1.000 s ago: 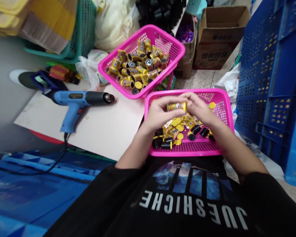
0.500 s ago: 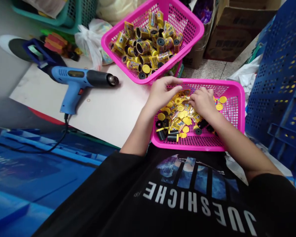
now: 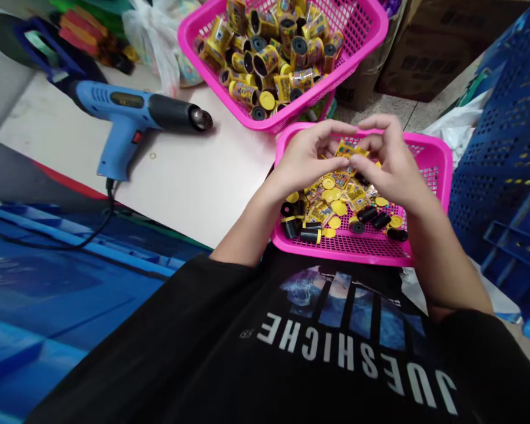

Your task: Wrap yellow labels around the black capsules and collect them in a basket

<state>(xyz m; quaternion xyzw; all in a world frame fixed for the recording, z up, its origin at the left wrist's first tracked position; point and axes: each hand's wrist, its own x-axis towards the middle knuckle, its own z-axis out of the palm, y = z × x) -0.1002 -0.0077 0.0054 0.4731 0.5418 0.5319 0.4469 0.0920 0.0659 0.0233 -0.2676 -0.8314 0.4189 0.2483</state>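
Observation:
Over the near pink basket (image 3: pixel 340 252), my left hand (image 3: pixel 311 154) and my right hand (image 3: pixel 391 165) meet with thumbs and fingers curved inward. Between them they hold a small yellow printed plastic label (image 3: pixel 352 149), its lower part partly hidden by my thumbs. Beneath them in the basket lie more flat printed labels (image 3: pixel 320 212), yellow round caps (image 3: pixel 338 207) and several black film canisters (image 3: pixel 310 235), some with yellow rims. A few tiny coloured beads show near the basket's right side.
A second pink basket (image 3: pixel 265 121) behind holds many yellow-wrapped canisters (image 3: pixel 267 60). A blue heat gun (image 3: pixel 123 109) with a black cord lies on the white board (image 3: pixel 194 182) at left. Blue perforated crates (image 3: pixel 503 176) rise at right; cardboard boxes (image 3: pixel 441 47) stand behind.
My right hand has come up from among the basket's pieces and moved to my left hand. A yellow label is now held between both. The view has shifted slightly.

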